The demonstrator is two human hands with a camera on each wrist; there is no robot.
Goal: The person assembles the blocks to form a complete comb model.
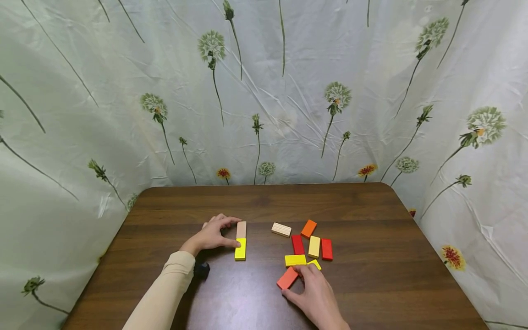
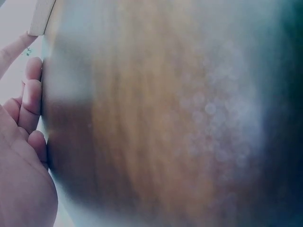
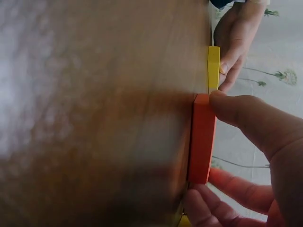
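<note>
My right hand (image 1: pixel 315 293) pinches a coral-red wooden block (image 1: pixel 287 277) between thumb and fingers at its two ends. In the right wrist view the thumb and index finger (image 3: pixel 241 187) touch opposite ends of this block (image 3: pixel 202 137). On the left, a natural wood block (image 1: pixel 241 229) and a yellow block (image 1: pixel 240 253) lie end to end in a line. My left hand (image 1: pixel 212 234) rests beside them, its thumb on the yellow block and its extended index finger at the natural block's far end. The left wrist view shows that fingertip under the wooden block's (image 2: pixel 41 16) corner.
Right of centre lie a striped pale block (image 1: pixel 281 229), an orange block (image 1: pixel 308 228), red blocks (image 1: pixel 327 250), a pale yellow block (image 1: pixel 314 246) and a yellow block (image 1: pixel 295 260). A dark object (image 1: pixel 201 270) sits at my left wrist. A flowered curtain (image 1: pixel 264 91) hangs behind the brown table (image 1: pixel 371 284).
</note>
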